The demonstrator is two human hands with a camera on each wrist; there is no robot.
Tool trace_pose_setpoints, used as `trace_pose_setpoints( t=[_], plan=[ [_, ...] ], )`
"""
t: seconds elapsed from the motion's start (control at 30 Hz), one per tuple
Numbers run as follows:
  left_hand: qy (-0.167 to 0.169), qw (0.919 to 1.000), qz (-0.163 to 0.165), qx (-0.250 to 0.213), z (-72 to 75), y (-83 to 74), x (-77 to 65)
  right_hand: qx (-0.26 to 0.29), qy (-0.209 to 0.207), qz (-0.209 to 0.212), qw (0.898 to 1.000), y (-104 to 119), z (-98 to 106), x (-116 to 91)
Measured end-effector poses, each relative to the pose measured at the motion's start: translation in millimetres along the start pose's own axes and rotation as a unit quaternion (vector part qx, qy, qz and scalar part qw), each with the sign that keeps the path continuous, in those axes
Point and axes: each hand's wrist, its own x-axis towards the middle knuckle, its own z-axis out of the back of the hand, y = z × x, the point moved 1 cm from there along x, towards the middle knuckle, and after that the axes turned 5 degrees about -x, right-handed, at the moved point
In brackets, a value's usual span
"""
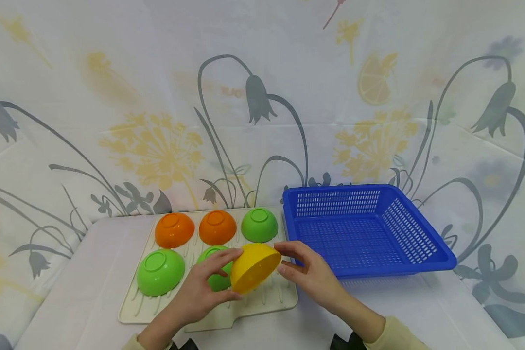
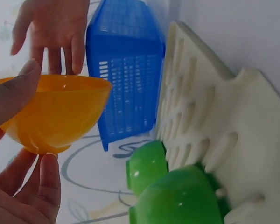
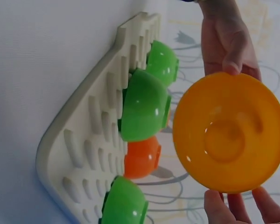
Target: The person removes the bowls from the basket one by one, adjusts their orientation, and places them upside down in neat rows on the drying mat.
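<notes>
A yellow bowl (image 1: pixel 254 270) is held tilted above a cream drying tray (image 1: pixel 269 299). My left hand (image 1: pixel 203 289) grips it from the left, with the thumb at the rim and fingers near the base. On the bowl's other side is my right hand (image 1: pixel 312 274), its fingers extended and fingertips right at the rim. In the right wrist view the yellow bowl (image 3: pixel 231 163) turns its hollow inside toward the camera. Behind my left fingers, a green bowl (image 1: pixel 219 282) sits upside down on the tray, partly hidden.
Two orange bowls (image 1: pixel 174 230) and a green bowl (image 1: pixel 259 225) stand upside down along the tray's back row. Another green bowl (image 1: pixel 160 273) lies face down at front left. A blue slotted basket (image 1: pixel 393 269) stands to the right, beside a flower-print cloth backdrop (image 1: pixel 262 160).
</notes>
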Motion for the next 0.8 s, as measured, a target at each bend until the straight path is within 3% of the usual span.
trace_pose_setpoints(
  t=[0.13, 0.23, 0.37, 0.47, 0.53, 0.6, 0.7, 0.8],
  plan=[
    [0.014, 0.9964, -0.042, 0.073, 2.3, -3.6, -0.8, -0.019, 0.03, 0.008, 0.999, 1.4, -1.9, 2.3],
    [0.027, 0.9892, -0.084, 0.117, 1.9, -6.3, -1.1, -0.024, 0.045, 0.007, 0.999, 1.7, -4.3, 2.6],
    [0.032, 0.9785, -0.14, 0.148, 0.0, -7.4, -1.0, -0.036, 0.053, 0.006, 0.998, 0.3, -7.4, 1.8],
    [0.03, 0.9771, -0.149, 0.149, -0.9, -7.1, -1.2, -0.036, 0.052, 0.004, 0.998, -0.6, -8.6, 1.6],
    [0.023, 0.9815, -0.132, 0.137, -1.2, -6.4, -1.2, -0.027, 0.048, 0.001, 0.998, -1.0, -8.4, 1.2],
    [0.007, 0.9884, -0.094, 0.119, -0.9, -5.0, -1.5, -0.017, 0.044, -0.004, 0.999, -1.1, -7.8, 0.7],
    [-0.01, 0.9978, -0.013, 0.065, -0.2, -2.0, -1.3, 0.0, 0.042, -0.003, 0.999, -1.3, -7.1, -0.1],
    [-0.006, 0.9975, 0.071, -0.004, 0.3, 1.5, -0.6, 0.014, 0.044, 0.004, 0.999, -1.5, -7.0, -0.6]
  ],
)
